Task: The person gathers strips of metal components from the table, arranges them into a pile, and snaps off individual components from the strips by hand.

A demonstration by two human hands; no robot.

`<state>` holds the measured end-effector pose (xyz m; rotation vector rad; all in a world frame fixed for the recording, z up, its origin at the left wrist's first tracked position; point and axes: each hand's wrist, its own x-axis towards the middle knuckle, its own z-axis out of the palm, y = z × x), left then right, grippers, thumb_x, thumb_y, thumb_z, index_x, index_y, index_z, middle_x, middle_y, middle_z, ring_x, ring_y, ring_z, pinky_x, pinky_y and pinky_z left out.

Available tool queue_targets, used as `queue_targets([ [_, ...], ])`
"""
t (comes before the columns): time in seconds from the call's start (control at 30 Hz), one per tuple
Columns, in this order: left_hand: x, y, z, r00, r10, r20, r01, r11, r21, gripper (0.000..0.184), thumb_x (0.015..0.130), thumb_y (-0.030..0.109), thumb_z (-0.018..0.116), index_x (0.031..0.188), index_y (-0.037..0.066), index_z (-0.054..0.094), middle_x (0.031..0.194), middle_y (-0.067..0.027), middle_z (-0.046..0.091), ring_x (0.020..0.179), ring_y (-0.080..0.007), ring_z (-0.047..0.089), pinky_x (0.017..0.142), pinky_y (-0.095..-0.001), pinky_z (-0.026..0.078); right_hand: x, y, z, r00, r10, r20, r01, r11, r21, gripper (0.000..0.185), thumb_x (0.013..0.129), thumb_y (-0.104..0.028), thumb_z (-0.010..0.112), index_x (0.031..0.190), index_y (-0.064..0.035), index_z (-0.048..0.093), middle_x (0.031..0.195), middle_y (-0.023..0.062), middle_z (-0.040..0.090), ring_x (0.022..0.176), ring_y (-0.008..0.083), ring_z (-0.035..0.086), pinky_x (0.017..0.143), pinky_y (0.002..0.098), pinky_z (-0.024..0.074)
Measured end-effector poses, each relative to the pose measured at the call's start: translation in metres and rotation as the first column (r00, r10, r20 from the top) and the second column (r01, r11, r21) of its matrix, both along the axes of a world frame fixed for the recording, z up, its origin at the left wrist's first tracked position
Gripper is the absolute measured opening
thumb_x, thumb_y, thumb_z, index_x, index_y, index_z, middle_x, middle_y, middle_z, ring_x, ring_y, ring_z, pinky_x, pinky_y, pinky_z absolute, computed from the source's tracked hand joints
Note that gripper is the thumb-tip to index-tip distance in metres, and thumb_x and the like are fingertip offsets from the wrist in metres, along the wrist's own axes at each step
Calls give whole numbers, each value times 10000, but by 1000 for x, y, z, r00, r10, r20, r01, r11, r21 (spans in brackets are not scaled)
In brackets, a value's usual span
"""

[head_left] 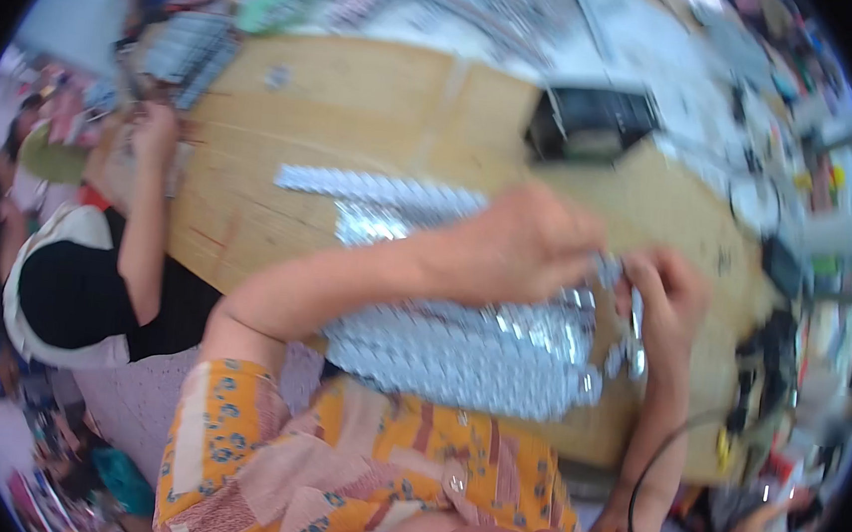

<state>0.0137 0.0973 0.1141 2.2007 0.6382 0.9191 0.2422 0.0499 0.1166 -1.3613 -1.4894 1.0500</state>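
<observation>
My left hand [538, 240] reaches across above the table with its fingers closed in a pinch. Close beside it, my right hand [669, 290] is closed too, thumb against fingers. Between the two hands is a small silvery piece [608, 270], blurred, and both hands seem to grip it. Shiny silver bits [637, 345] hang or lie just below my right hand. Under my left forearm lies a wide sheet of silvery, scale-like strips [459, 359]. A narrower silvery strip [372, 186] lies beyond the forearm, and my arm hides part of the layer between.
A wooden table [329, 98] carries the work. A black open box [598, 119] stands at the far side. Another person [74, 283] works at the left. Stacked pieces and a green item [278, 4] lie at the back; a dark cable [656, 454] curves by my right arm.
</observation>
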Motion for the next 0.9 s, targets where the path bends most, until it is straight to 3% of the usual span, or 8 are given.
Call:
queue_targets([
  [0.07, 2, 2, -6, 999, 27, 32, -30, 991, 128, 127, 838, 92, 710, 933, 17, 671, 785, -183, 661, 715, -396, 659, 652, -455, 532, 4, 3, -4, 999, 10, -42, -9, 1000, 24, 117, 932, -8, 642, 832, 31, 689, 685, 38, 659, 588, 88, 593, 522, 232, 455],
  [0.13, 0, 0, -4, 1000, 25, 2, -25, 998, 55, 124, 843, 105, 697, 923, 13, 674, 779, -196, 660, 734, -399, 662, 665, -459, 533, -2, -1, -16, 989, 40, -142, -30, 997, 71, 114, 939, -20, 649, 847, 39, 680, 704, 45, 653, 588, 93, 589, 516, 241, 452],
  [0.33, 0, 1, -6, 997, 72, -24, -71, 996, 55, 139, 838, 122, 689, 893, -2, 661, 753, -213, 646, 743, -419, 651, 663, -491, 507, -5, 1, -14, 982, 93, 162, -138, 947, 291, 72, 950, -15, 648, 931, 33, 699, 734, 38, 632, 603, 94, 589, 538, 239, 456],
  [0.43, 1, 1, -7, 998, 59, -12, -59, 996, 64, 139, 830, 114, 686, 881, -9, 646, 751, -220, 642, 748, -425, 649, 659, -495, 502, -9, -3, -6, 991, 102, 84, -122, 953, 279, 85, 953, -12, 642, 976, 35, 710, 753, 42, 616, 622, 87, 592, 539, 236, 447],
  [0.57, 4, -5, -7, 998, 60, 19, -61, 997, 50, 145, 819, 122, 687, 863, -9, 646, 746, -222, 639, 745, -432, 647, 656, -507, 498, -2, -6, -6, 982, 83, -172, -88, 996, -19, 58, 938, 9, 647, 937, 42, 695, 711, 38, 614, 591, 82, 568, 534, 229, 446],
  [0.7, 3, -1, -9, 999, 25, -26, -22, 993, 116, 150, 789, 136, 698, 808, -6, 653, 706, -221, 625, 719, -434, 643, 638, -508, 489, 6, -3, -9, 877, 172, 449, -358, 857, 370, 120, 973, -40, 615, 867, 17, 620, 708, 61, 619, 541, 116, 579, 474, 256, 443],
  [0.83, 3, -5, 1, 993, -113, -26, 111, 992, -61, 170, 767, 136, 704, 739, -13, 628, 657, -218, 604, 667, -425, 628, 604, -493, 468, 15, -7, 3, 745, 266, 611, -547, 768, 333, 143, 967, -43, 620, 838, 18, 607, 671, 69, 597, 529, 135, 578, 481, 267, 453],
  [0.9, 2, -5, -1, 990, -142, 21, 143, 986, -80, 178, 763, 131, 700, 718, -18, 613, 641, -215, 597, 640, -417, 619, 589, -486, 456, 13, -10, 6, 821, 287, 493, -438, 871, 222, 158, 952, -58, 635, 812, 10, 605, 659, 80, 589, 539, 167, 568, 493, 296, 423],
])
